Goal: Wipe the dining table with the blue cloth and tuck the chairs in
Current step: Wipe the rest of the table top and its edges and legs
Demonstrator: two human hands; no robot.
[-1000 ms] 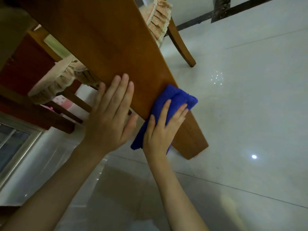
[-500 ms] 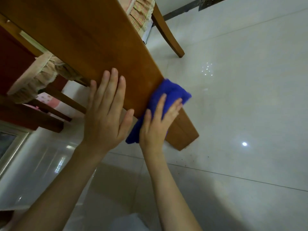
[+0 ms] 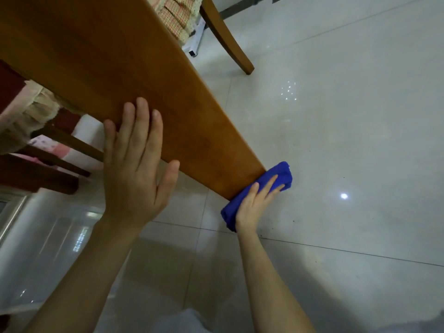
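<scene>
pale glossy floor tiles [image 3: 336,140] fill most of what i see from here, with ceiling lights mirrored in them. across them slants the wooden counter [image 3: 108,56], the dining table itself, seen at a steep tilt so its long brown face runs from the upper left down to a narrow end near the middle. i cannot tell whether that face is the top or a side panel.

beyond its far edge stands one chair [image 3: 225,37], curved leg on the tiles, with a frilled checked cushion [image 3: 175,18] just past the counter's edge. a second chair [image 3: 26,116] with a pale frilled seat cover sits off the near left edge. too little of either shows to say whether it is tucked in.

the left grip [image 3: 134,169] lies flat over the counter's near edge, fingers straight, released and holding nothing, seemingly bracing. the right grip [image 3: 254,205] is at the counter's narrow end, fingers stretched over the blue cloth [image 3: 284,174] and pressing it against the corner there; the thumb is hidden. the cloth is bunched, part poking out past the fingertips, part below the wrist.

i'd say the wiping step is in hand, at the very end of this face. the next move, as i judge it, calls for carrying the cloth round the corner or back along an unwiped strip under firm, flat pressure, before both grips are freed for the chairs.
</scene>
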